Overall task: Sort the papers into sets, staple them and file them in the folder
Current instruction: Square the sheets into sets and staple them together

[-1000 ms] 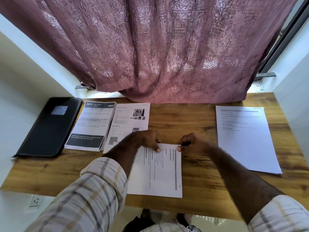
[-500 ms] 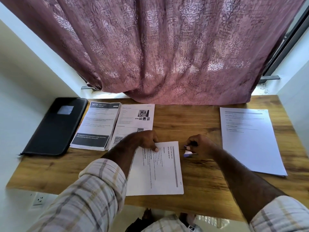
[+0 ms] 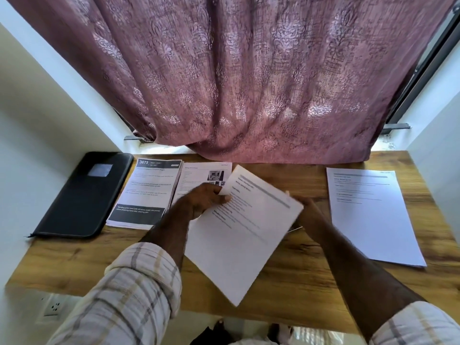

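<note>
Item: paper set (image 3: 245,230) — white printed sheets with a grey bar along one edge, lifted off the wooden table (image 3: 311,265) and tilted askew, its far corner raised toward the curtain (image 3: 236,75), its near corner pointing at the person. The print was motion-blurred and not legible.

Left hand (image 3: 205,201) gripped the set at its left edge, thumb on the printed face, fingers curled beneath. Right hand (image 3: 307,211) lay mostly hidden behind the set's right edge; whether its fingers were clamped on anything could not be told. A thin pale edge showed just below the sheet near this hand — what it was could not be made out.

On the table, left of the held set: a sheet with small photographs (image 3: 196,178), partly covered by the left hand, and beside it a stack headed "3675" with a dark band across its bottom (image 3: 146,192), overlapping the photograph sheet's left edge. Further left, a black zipped folder (image 3: 84,195) lay closed near the table's left edge. Well apart on the right, another white printed stack (image 3: 371,215) lay flat.

Both forearms wore rolled checked sleeves (image 3: 129,292).
</note>
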{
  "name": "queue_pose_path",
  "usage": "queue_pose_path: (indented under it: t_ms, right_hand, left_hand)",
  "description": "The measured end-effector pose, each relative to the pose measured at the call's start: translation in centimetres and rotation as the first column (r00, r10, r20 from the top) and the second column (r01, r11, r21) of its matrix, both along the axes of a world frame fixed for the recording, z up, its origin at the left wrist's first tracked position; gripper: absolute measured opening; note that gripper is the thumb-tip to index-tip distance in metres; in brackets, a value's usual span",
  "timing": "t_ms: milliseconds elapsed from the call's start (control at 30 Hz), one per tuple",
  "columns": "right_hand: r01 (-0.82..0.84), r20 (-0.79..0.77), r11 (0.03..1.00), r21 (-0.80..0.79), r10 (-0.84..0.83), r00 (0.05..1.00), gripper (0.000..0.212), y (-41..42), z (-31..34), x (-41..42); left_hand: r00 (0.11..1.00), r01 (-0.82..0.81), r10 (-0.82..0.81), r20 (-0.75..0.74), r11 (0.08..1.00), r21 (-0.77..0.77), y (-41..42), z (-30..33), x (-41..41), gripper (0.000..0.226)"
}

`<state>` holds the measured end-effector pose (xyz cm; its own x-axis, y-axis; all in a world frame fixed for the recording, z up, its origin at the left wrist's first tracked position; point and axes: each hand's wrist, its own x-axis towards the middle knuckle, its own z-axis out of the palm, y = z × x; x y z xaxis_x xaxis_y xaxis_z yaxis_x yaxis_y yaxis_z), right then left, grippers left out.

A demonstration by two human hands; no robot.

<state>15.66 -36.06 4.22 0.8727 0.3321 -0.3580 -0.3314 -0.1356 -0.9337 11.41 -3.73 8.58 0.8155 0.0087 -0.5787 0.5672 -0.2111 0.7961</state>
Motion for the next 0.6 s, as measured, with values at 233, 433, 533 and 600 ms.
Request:
queue_pose_path:
  t_ms: [233,433,533,600]
  right_hand:
    - [-0.040,-0.263,0.975,0.219,0.098,0.960,0.056,1.4,0.6,-0.6]
    - [0.049,-0.128,0.997,-0.062,-0.057,0.990,0.030,2.0,0.4,-1.3]
    - [0.215,-0.120,0.976,-0.033,-0.217,0.969,0.034,1.0,1.4,-2.2]
    - [0.253,-0.111,0.963,-0.094,-0.263,0.958,0.034,-0.1,1.2,-2.7]
  left_hand:
    - [0.892,-0.440,0.452,0.003,0.868,-0.231,-0.9,-3.6,0.4,0.031]
    - [0.895,-0.441,0.432,-0.108,0.825,-0.354,-1.8,-4.5,1.5,0.025]
    - [0.963,-0.268,0.256,-0.083,0.882,-0.387,-2.7,-4.1,1.4,0.026]
    - [0.985,-0.165,0.153,-0.074,0.968,-0.190,-3.3,-4.8,1.4,0.020]
